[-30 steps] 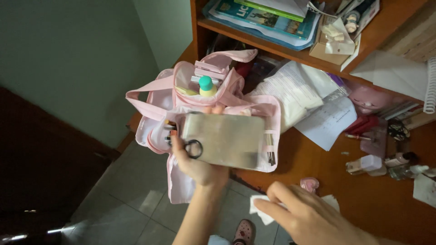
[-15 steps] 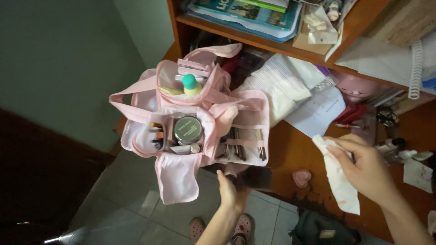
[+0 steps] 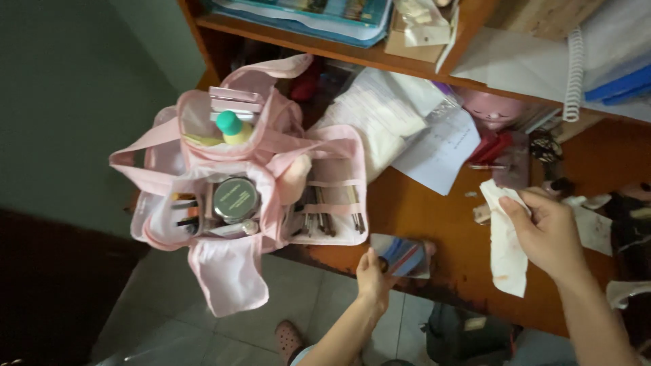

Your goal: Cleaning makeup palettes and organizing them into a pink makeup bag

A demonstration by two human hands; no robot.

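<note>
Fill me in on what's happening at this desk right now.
A person stands at a cluttered wooden desk. The left hand holds a small flat mirror at the desk's front edge. The right hand holds a stained white tissue above the desk. A pink makeup bag sits open at the left corner, showing brushes, a round jar and a green-capped bottle.

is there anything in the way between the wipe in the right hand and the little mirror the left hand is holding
Nothing visible. The right hand holds the stained white wipe above the wooden desk; the left hand holds the small mirror at the desk's front edge. Only bare desk surface lies between them.
</note>
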